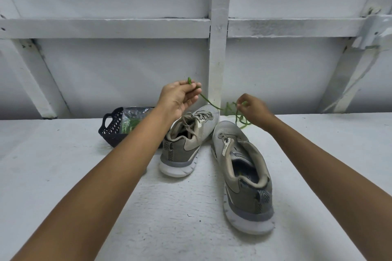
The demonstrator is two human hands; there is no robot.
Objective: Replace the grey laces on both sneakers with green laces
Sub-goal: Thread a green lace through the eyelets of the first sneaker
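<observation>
The left hand (180,97) is raised above the far part of the white table (63,176) and pinches one end of the green lace (209,101) between its fingertips, the tip pointing up. From there the lace runs down to the right, to the right hand (253,108), which pinches it lower. Below that hand the rest hangs in loose loops onto the table. Under the hands stand two sneakers, toes to the far side: the left sneaker (188,135) carries grey laces (196,118), and the right sneaker (239,171) is nearer. A black basket (110,127) is at the left.
</observation>
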